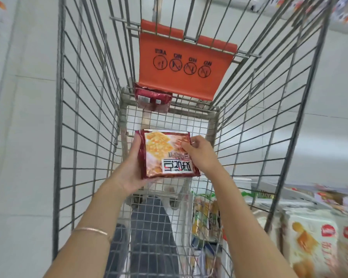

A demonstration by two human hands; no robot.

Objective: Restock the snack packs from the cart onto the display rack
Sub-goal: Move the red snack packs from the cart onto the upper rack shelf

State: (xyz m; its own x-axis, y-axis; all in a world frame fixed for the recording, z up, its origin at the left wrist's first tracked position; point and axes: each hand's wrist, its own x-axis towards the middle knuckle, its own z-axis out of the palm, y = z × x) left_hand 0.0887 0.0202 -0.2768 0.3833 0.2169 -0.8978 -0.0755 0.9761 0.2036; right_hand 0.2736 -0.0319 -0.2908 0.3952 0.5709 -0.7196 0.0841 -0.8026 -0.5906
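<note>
A snack pack (167, 155) is held above the wire floor of the cart (84, 117), print upside down to the wearer. The left hand (134, 167) cups its left edge and underside, taking the weight, while the right hand (199, 152) curls over the right edge, pinching the slick foil so it cannot slide; two hands likely suit a puffy, crinkly bag. A second pack (153, 99) lies at the far end beneath the orange seat flap (185, 65), waiting its turn. The display rack (279, 190) stands to the right, outside the cart wall, so the pack must lift clear first
</note>
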